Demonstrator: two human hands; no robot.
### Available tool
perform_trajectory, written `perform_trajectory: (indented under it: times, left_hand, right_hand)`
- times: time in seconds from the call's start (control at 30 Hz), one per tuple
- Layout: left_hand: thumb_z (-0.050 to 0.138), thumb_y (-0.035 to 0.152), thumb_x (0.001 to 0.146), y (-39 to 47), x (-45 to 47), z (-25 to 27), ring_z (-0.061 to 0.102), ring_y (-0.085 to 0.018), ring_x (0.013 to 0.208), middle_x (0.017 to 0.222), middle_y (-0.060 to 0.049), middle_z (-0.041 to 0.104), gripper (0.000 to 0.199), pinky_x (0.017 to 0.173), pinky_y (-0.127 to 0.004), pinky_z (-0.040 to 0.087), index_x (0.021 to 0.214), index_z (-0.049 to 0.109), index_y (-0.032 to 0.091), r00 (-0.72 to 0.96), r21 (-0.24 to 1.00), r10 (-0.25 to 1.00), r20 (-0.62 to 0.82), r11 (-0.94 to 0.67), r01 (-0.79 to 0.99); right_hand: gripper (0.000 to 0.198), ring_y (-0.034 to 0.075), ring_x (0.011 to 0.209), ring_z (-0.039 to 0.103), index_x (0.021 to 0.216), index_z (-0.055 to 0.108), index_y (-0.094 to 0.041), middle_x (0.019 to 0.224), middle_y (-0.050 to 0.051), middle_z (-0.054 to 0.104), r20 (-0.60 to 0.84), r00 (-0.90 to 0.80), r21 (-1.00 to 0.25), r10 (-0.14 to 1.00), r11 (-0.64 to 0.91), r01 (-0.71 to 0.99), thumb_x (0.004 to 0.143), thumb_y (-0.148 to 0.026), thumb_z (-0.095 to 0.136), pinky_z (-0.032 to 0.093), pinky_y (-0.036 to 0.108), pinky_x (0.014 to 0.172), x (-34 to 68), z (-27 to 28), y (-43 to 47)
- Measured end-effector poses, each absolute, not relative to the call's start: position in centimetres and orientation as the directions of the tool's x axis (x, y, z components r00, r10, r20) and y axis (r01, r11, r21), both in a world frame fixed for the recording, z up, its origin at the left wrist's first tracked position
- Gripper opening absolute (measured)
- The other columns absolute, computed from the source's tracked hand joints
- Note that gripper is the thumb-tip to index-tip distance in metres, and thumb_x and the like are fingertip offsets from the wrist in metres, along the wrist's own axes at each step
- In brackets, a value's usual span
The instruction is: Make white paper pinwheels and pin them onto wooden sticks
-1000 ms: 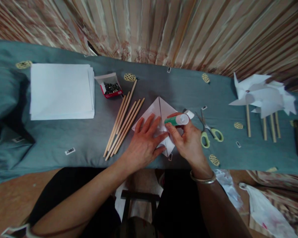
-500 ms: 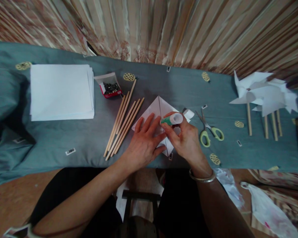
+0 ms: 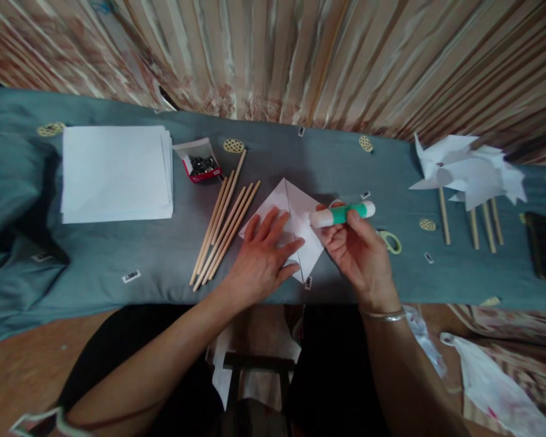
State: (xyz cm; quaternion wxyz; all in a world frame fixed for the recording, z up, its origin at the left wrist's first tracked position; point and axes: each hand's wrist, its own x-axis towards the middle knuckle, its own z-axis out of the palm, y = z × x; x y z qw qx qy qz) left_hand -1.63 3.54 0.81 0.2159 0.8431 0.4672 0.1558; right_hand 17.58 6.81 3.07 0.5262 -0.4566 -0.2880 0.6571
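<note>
A square of white paper [image 3: 312, 249], marked with dark lines, lies cornerwise on the table in front of me. My left hand [image 3: 266, 252] rests on its left part with the fingers spread. Held sideways in my right hand [image 3: 361, 255] is a green and white glue stick [image 3: 346, 213], above the paper's right corner. Behind that hand the scissors are mostly hidden; one pale green handle loop [image 3: 391, 243] shows. Just left of the paper lie several wooden sticks [image 3: 225, 233].
A stack of white paper [image 3: 117, 176] lies at the left, beside an open red box of small metal pieces [image 3: 202, 165]. Several white paper pinwheels on sticks [image 3: 471, 167] are at the right, near a dark phone-like object [image 3: 545, 246]. A patterned blue-green cloth [image 3: 131, 255] covers the table.
My right hand has moved right, off the middle of the paper, and turned the glue stick sideways. My left hand stays on the paper. The view has shifted slightly.
</note>
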Motion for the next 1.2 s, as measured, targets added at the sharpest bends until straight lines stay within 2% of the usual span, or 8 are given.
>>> perform_trajectory:
  times: [0.23,0.37,0.6,0.73,0.87,0.97,1.07,1.2]
  left_hand:
    - [0.058,0.050,0.089,3.2,-1.9,1.9,0.028,-0.030,0.147,0.154,-0.015,0.040,0.058,0.119,-0.057,0.019,0.139,0.050,0.022,0.360,0.767,0.902,0.239,-0.403,0.499]
    - [0.064,0.049,0.085,2.8,-0.8,2.7,0.052,-0.028,0.131,0.138,-0.013,0.058,0.057,0.112,-0.048,0.039,0.134,0.055,0.021,0.185,0.998,0.982,0.038,-0.048,0.050]
    - [0.074,0.041,0.077,2.9,-0.7,4.4,0.063,-0.023,0.116,0.116,-0.009,0.072,0.042,0.106,-0.040,0.045,0.112,0.069,0.019,0.094,0.920,0.983,-0.160,0.183,-0.347]
    - [0.074,0.034,0.078,2.9,-1.8,4.8,0.066,-0.021,0.106,0.110,-0.008,0.073,0.030,0.098,-0.036,0.049,0.103,0.070,0.018,0.029,0.955,0.994,-0.105,0.109,-0.274]
    - [0.070,0.037,0.082,2.5,-2.4,4.2,0.067,-0.019,0.093,0.100,-0.007,0.073,0.031,0.089,-0.034,0.051,0.105,0.069,0.017,0.105,1.000,0.994,-0.006,0.003,0.028]
    - [0.068,0.039,0.083,2.3,-2.8,4.2,0.066,-0.020,0.092,0.101,-0.007,0.072,0.033,0.087,-0.033,0.051,0.108,0.069,0.016,0.170,0.967,0.984,0.050,-0.090,0.238]
    - [0.065,0.038,0.085,2.3,-3.0,4.6,0.065,-0.020,0.093,0.104,-0.008,0.072,0.034,0.088,-0.033,0.050,0.110,0.067,0.015,0.200,0.942,0.978,0.064,-0.125,0.313]
    - [0.062,0.038,0.087,2.4,-3.2,5.0,0.065,-0.020,0.096,0.106,-0.008,0.072,0.033,0.090,-0.033,0.049,0.111,0.067,0.015,0.206,0.930,0.975,0.082,-0.149,0.337]
  right_hand:
    - [0.024,0.015,0.080,0.068,0.093,0.066,-0.024,0.085,0.000,0.071,-0.351,-0.154,-0.730,0.923,-0.374,-0.572,0.074,-0.037,0.073,0.059,0.028,0.078,17.1,3.4,5.6]
    - [0.033,0.019,0.087,0.070,0.097,0.065,-0.025,0.092,0.002,0.073,-0.374,-0.249,-0.707,0.893,-0.449,-0.547,0.069,-0.041,0.075,0.059,0.034,0.084,14.3,3.0,4.5]
    - [0.031,0.019,0.085,0.068,0.093,0.067,-0.025,0.095,0.003,0.073,-0.171,-0.171,-0.956,0.970,-0.205,-0.209,0.076,-0.050,0.071,0.058,0.039,0.085,14.3,3.9,4.1]
    - [0.031,0.024,0.099,0.065,0.109,0.065,-0.021,0.106,0.010,0.071,0.256,0.180,-0.839,0.950,0.126,0.529,0.087,-0.042,0.061,0.050,0.047,0.094,18.4,3.9,5.8]
    - [0.039,0.030,0.113,0.061,0.122,0.061,-0.012,0.122,0.020,0.067,0.365,-0.057,-0.528,0.929,0.257,0.809,0.091,-0.034,0.056,0.043,0.053,0.101,20.3,2.5,8.2]
    - [0.033,0.030,0.106,0.065,0.115,0.066,-0.011,0.112,0.020,0.071,0.304,-0.186,-0.466,0.934,0.316,0.827,0.090,-0.030,0.056,0.043,0.051,0.101,19.9,1.8,9.3]
    - [0.029,0.028,0.098,0.067,0.106,0.069,-0.015,0.104,0.016,0.073,0.295,-0.075,-0.607,0.953,0.247,0.755,0.086,-0.034,0.062,0.046,0.050,0.097,19.0,2.0,9.4]
    - [0.032,0.020,0.083,0.070,0.100,0.067,-0.023,0.092,0.004,0.074,0.055,0.058,-0.988,0.997,0.046,0.147,0.075,-0.042,0.073,0.056,0.040,0.084,17.5,3.4,8.0]
